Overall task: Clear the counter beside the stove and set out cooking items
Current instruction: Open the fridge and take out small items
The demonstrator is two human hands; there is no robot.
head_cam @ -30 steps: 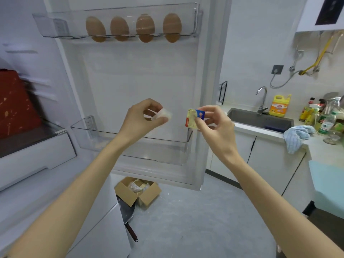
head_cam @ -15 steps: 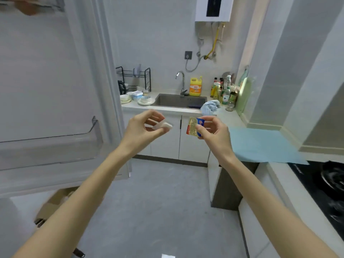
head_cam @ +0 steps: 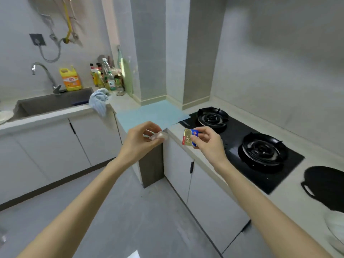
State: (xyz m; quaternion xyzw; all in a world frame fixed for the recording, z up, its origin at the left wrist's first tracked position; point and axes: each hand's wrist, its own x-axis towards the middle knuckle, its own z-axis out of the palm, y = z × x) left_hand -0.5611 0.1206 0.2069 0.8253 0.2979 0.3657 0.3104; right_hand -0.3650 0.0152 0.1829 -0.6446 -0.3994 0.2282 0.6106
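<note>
Pinching a whitish piece (head_cam: 159, 136) in the left hand (head_cam: 139, 140) and a gold-blue packet (head_cam: 189, 137) in the right hand (head_cam: 206, 142), the person is turning from fridge to counter (head_cam: 176, 132), blue mat (head_cam: 149, 113) at twelve o'clock, set-down pending.

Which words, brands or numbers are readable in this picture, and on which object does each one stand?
No text can be read.
The packet in the right hand: print too blurred.
The yellow jug: label too blurred.
The bottles beside it: labels too small.
</note>
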